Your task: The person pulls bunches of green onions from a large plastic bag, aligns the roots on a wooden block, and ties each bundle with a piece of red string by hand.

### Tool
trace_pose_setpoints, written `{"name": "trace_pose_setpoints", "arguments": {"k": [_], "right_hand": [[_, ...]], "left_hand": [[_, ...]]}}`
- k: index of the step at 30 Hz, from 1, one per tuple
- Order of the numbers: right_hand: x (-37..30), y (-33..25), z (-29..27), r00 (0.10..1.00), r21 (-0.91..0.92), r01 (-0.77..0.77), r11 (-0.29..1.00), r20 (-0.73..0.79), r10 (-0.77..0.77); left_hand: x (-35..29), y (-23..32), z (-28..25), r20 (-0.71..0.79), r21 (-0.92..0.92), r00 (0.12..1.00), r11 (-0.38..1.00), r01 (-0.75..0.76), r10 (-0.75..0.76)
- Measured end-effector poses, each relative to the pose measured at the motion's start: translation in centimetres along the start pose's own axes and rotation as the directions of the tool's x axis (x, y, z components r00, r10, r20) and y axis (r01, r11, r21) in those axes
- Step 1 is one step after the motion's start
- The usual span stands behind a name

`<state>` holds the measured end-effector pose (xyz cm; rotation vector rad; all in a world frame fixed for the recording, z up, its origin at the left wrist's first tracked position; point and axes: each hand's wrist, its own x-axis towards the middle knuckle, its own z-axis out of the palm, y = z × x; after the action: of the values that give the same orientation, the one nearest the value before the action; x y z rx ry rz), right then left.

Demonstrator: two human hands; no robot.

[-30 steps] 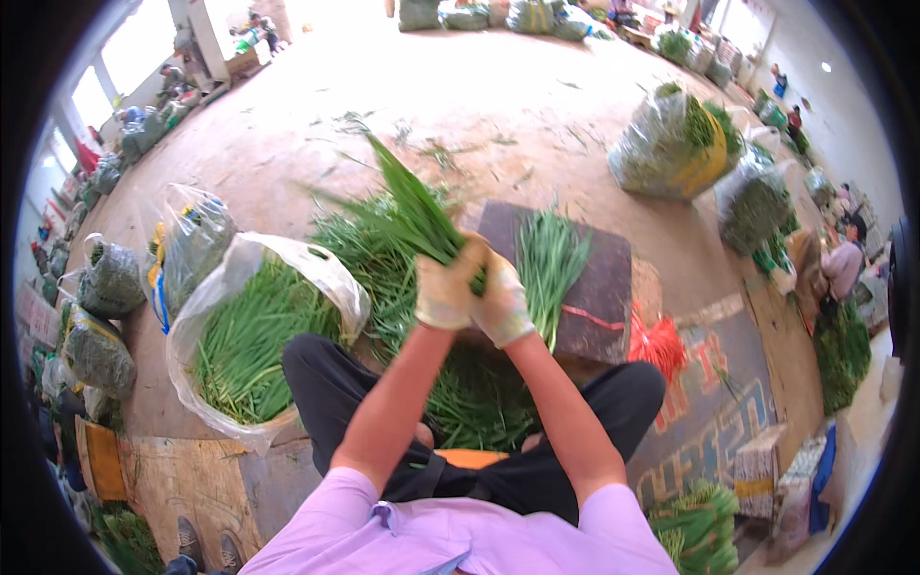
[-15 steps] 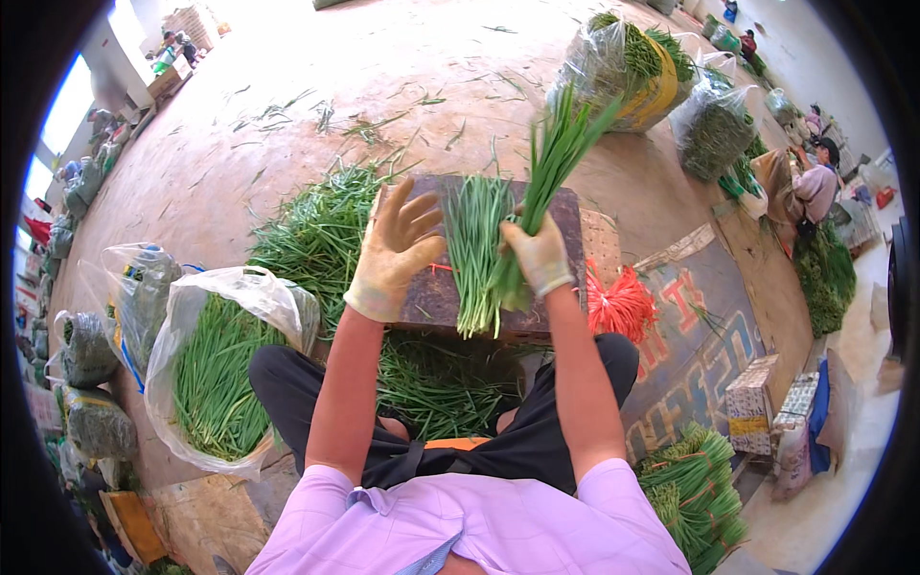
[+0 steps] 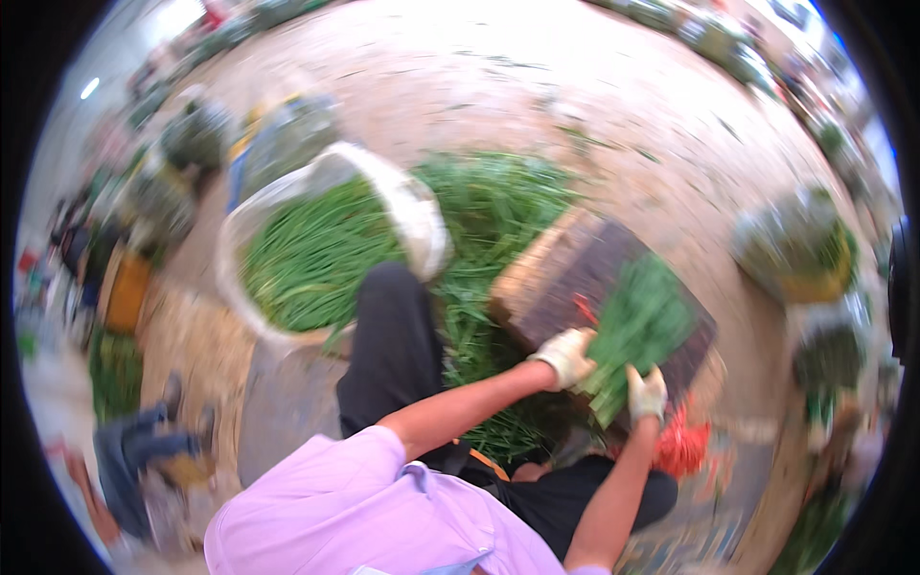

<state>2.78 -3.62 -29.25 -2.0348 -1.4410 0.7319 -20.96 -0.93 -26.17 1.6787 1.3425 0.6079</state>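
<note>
A loose bundle of green chives (image 3: 644,309) lies across a dark-topped block (image 3: 599,251) in front of me, its pale stalk ends toward me. My left hand (image 3: 567,357), in a pale work glove, is closed at the left side of the stalks. On the opposite side my right hand (image 3: 647,393), gloved too, grips the lower stalks, the thumb along them. Motion blurs both hands' fingers somewhat. A red tie (image 3: 585,309) lies on the block beside the bundle, close to my left hand.
An open white plastic bag (image 3: 426,225) full of chives stands left of the block. More loose chives (image 3: 494,196) are heaped between them. A bunch of red ties (image 3: 682,444) sits by my right knee. At the right stands a wrapped bale (image 3: 795,244); another person's legs (image 3: 144,460) show lower left.
My view has swung left. The chives raised in my right hand are down with those on the block. My left hand, spread before, is now closed at the stalks.
</note>
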Motion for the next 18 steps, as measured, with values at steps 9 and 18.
{"name": "trace_pose_setpoints", "arguments": {"k": [9, 18], "right_hand": [[0.3, -6.8, 1.3, 0.929, 0.149, 0.264, 0.953, -0.303, -0.21], [-5.0, -16.2, 6.8, 0.854, 0.308, 0.513, 0.801, -0.274, -0.442]], "left_hand": [[-19.7, -2.7, -21.5, -0.67, -0.017, 0.737, 0.991, -0.133, 0.087], [-30.9, -24.5, -29.4, -0.827, -0.19, 0.442, 0.913, 0.362, -0.348]]}}
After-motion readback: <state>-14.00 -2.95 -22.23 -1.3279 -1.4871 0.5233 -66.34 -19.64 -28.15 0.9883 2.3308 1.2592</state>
